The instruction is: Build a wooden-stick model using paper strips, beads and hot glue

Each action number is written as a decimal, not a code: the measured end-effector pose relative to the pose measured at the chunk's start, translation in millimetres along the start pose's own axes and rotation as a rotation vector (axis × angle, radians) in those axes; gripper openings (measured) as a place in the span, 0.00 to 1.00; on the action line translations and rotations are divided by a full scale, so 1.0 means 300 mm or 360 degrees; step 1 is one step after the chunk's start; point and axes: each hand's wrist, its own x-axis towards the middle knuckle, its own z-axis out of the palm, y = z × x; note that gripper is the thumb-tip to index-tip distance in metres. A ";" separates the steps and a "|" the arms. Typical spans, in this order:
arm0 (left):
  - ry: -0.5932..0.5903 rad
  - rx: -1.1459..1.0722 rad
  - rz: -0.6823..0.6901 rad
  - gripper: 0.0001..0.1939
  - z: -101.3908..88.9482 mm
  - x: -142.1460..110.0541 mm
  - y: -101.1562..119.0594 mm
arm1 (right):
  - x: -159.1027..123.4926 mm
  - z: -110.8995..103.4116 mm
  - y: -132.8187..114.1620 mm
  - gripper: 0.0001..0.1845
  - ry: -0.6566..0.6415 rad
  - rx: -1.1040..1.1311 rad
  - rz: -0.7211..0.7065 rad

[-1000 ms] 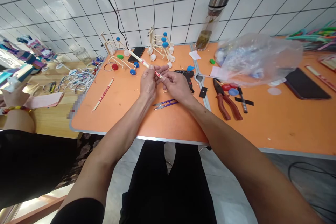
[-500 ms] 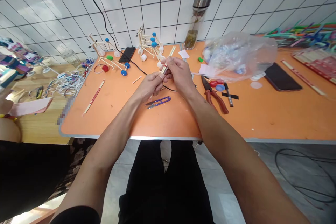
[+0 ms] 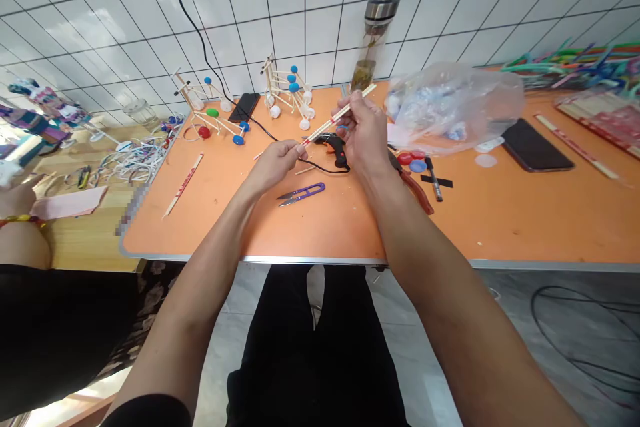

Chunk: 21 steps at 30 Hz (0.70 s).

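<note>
A pair of wooden chopsticks [image 3: 345, 111] is held slanting above the orange table [image 3: 320, 227]. My right hand [image 3: 363, 130] grips the chopsticks at their middle, fingers closed. My left hand [image 3: 274, 161] pinches the red-and-white paper wrapper [image 3: 313, 135] at their lower end. A black glue gun [image 3: 334, 144] lies on the table just beneath the hands. Purple thread snips [image 3: 303, 193] lie nearer the front edge.
Two stick models with coloured caps [image 3: 210, 110] [image 3: 287, 90] stand at the back. A glass bottle [image 3: 371, 47], a plastic bag [image 3: 450, 107], red-handled pliers [image 3: 413, 187], two phones [image 3: 245, 107] [image 3: 535, 145] and a wrapped chopstick [image 3: 183, 185] lie around. Another person's arm [image 3: 20, 220] is at left.
My right hand moved up and right with the chopsticks, which now slant more. My left hand slid to the wrapper's lower end. The glue gun came into view.
</note>
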 end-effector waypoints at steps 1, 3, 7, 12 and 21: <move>0.0043 0.0044 -0.0005 0.16 -0.013 0.008 -0.010 | 0.019 -0.019 0.010 0.33 0.0064 -0.0001 -0.0022; 0.0159 0.0071 -0.0015 0.14 -0.048 0.028 -0.033 | 0.058 -0.060 0.033 0.29 0.0188 0.0050 -0.0086; 0.0618 -0.0168 0.0012 0.08 -0.125 0.063 -0.085 | 0.119 -0.120 0.079 0.31 0.0302 0.0090 -0.0191; 0.0944 -0.0162 0.0059 0.11 -0.163 0.079 -0.114 | 0.121 -0.109 0.083 0.32 0.0409 0.0411 -0.0204; 0.0389 -0.0597 -0.0240 0.23 -0.195 0.011 0.027 | 0.065 -0.067 0.023 0.31 0.0281 0.0215 0.0020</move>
